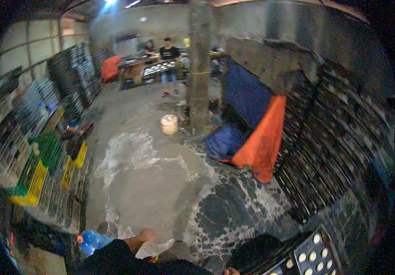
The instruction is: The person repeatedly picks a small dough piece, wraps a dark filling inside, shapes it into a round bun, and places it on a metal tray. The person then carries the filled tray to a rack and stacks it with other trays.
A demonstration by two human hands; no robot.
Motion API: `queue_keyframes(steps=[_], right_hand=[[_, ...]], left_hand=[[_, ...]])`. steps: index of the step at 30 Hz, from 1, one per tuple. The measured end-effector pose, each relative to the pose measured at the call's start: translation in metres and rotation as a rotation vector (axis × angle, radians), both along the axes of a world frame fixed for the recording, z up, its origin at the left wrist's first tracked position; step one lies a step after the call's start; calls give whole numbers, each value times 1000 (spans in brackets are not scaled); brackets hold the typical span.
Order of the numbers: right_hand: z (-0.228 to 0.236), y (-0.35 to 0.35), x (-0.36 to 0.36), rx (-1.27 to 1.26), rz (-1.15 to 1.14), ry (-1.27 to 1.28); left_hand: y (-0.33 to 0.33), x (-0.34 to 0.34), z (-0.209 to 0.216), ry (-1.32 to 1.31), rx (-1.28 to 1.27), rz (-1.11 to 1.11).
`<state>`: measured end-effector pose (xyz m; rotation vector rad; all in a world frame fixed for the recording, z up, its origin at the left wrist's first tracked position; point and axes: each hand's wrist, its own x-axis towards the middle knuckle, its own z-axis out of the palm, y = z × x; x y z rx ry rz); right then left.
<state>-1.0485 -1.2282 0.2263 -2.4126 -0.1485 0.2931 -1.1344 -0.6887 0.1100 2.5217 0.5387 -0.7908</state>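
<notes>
Grip cannot be told at the blurred left hand [147, 235] or the cropped right hand [231, 271].
Nearer the right, toward 3 o'clock, a tray [308, 247] of white rounds [320, 266] is seen, its side edges running 11 to 5.

Left arm came in from the lower edge, dark short sleeve [108, 257] on the upper part, bare left forearm [132, 244] angled forward and rightward in front of the body. Left hand [147, 235] sat at its end, smeared by blur, finger pose unreadable. Right hand [231, 272] just poked in at the bottom edge, mostly cut off, grip unclear. Dark clothing [179, 267] covered the torso between them.
</notes>
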Motion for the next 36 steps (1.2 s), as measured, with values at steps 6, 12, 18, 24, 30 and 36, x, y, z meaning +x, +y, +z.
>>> queue_keyframes(steps=[6, 12, 18, 24, 30, 36], right_hand=[[-53, 122, 95, -170, 364, 129], [-125, 356, 192, -52, 342, 275], [-111, 512, 157, -205, 405, 558], [-121, 634, 165, -611, 615, 800], [-191, 878, 225, -679, 716, 575], [-136, 1276, 218, -261, 1234, 44]], left_hand=[[108, -191, -65, 59, -186, 712], [189, -290, -116, 6, -304, 917], [274, -316, 2, -580, -1122, 1595], [425, -333, 72, -1167, -756, 1789], [508, -382, 18, -625, -549, 1813], [544, -291, -15, -335, -636, 2007]])
